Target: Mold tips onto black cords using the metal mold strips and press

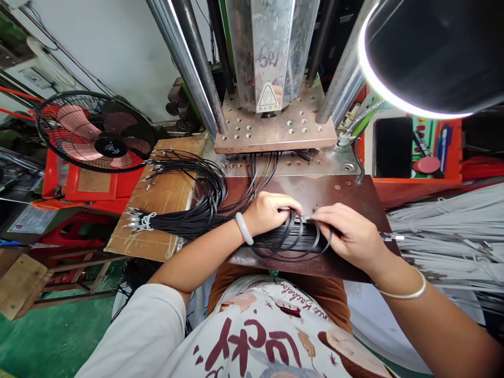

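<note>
My left hand (270, 212), fingers curled, grips looped black cables (289, 233) over the front of the brown work surface. My right hand (348, 228) is closed in a pinch on a black cable, just right of the left hand. Between the fingertips lies a small silvery piece (305, 218), too small to make out. Under the loops, more black cables lie flat side by side. To the left, a thick bundle of black cables (185, 220) with metal plug ends is tied with a white tie.
A press with a drilled copper-coloured plate (275, 131) stands behind my hands, cables running beneath it. A ring lamp (366, 68) hangs upper right. Left are a fan (110, 147) and a cardboard sheet (157, 191). White cables (452, 236) and an orange tray (417, 181) lie right.
</note>
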Tool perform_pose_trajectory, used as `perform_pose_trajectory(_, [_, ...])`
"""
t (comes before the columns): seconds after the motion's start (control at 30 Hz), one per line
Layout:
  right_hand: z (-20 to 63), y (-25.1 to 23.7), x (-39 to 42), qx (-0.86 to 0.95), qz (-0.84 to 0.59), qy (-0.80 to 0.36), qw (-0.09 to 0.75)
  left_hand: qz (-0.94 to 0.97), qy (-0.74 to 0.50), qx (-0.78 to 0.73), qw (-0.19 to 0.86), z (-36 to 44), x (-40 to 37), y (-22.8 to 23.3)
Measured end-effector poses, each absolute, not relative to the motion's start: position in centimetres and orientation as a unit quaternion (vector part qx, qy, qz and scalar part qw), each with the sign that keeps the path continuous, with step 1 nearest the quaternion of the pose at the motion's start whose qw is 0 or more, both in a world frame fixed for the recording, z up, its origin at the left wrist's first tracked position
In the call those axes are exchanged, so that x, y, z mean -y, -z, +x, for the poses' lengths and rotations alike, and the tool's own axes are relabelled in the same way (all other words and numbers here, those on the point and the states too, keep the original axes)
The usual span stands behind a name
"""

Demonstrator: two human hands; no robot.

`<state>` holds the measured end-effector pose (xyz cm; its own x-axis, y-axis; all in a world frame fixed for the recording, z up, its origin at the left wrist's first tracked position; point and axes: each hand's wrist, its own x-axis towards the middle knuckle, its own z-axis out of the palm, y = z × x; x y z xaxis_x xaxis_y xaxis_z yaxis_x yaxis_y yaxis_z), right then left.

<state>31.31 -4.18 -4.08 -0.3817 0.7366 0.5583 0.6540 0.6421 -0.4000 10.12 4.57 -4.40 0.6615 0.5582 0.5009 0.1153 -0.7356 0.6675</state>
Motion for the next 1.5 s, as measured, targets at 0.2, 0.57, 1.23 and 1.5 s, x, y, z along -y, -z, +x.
perform_pose_trajectory(0.2, [31.7,4.2,4.5,0.682,-0.555,0.044,0.473,0.927,-0.285,-0.173,0.171,10.2,-3.4,4.1])
perform_pose_trajectory(0.57, [32.0,4.1,4.7,0.749,-0.505,-0.110,0.414,0.967,-0.157,-0.200,0.012,10.0,-1.7,2.3])
perform_pose_trajectory(1.23, [39.3,2.2,11.8,0.831,-0.541,-0.052,0.120,0.907,-0.312,-0.223,0.175,7.6,-3.1,0.6])
perform_pose_trajectory(1.5, [38.3,2.8,12.7,0.827,-0.556,0.057,0.056,0.862,-0.349,-0.220,0.295,8.9,-3.2,2.1])
